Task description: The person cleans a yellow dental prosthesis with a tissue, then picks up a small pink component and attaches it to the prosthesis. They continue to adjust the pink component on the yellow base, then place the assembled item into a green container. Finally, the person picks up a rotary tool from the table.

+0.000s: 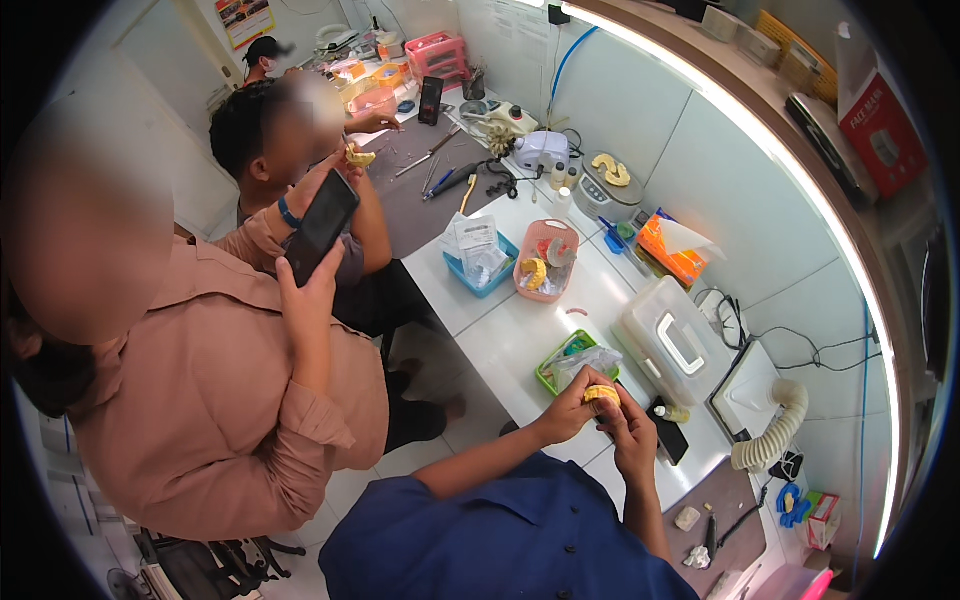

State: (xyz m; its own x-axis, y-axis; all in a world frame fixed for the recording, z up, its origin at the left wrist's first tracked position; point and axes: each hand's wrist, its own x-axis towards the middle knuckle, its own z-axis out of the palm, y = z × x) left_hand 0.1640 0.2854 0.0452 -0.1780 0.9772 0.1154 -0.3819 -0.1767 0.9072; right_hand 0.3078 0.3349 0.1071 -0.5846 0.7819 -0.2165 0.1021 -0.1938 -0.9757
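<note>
White table (510, 340), cast (601, 394) in hands (634, 437)

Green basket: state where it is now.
In the head view, the green basket sits on the white table, just beyond the left hand and left of the clear case.

Through my remote feed I see a white bench (500, 345) carrying a blue basket (482, 290), a pink basket (540, 297), a green basket (543, 375), a scale (602, 208), a white bottle (562, 205) and a box (645, 320) (its handle (672, 350) faces up at me).
</note>
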